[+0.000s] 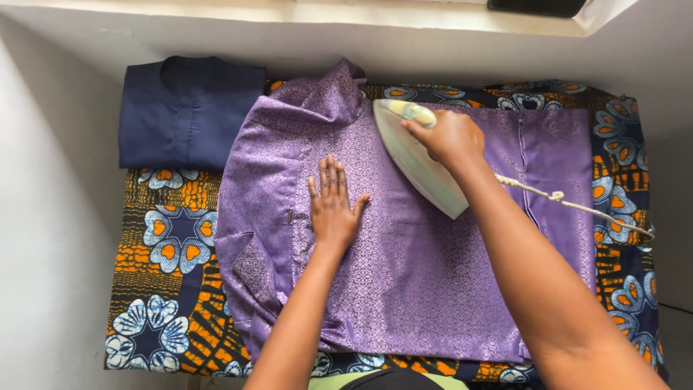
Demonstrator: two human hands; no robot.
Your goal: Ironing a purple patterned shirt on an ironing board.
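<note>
A shiny purple patterned garment (pixel 426 274) lies spread across the patterned cloth, its collar toward the wall. My left hand (pixel 334 206) rests flat on it with the fingers together, palm down, left of the middle. My right hand (pixel 447 137) grips the handle of a pale green and white iron (pixel 415 162), which stands on the garment's upper part, tip pointing up and left. A braided white cord (pixel 570 204) runs from the iron off to the right.
A folded dark blue shirt (pixel 189 112) lies at the back left. An orange, blue and white flower-print cloth (pixel 170 289) covers the surface. A white wall and ledge (pixel 361 22) run along the back, with a dark object (pixel 534 7) on the ledge.
</note>
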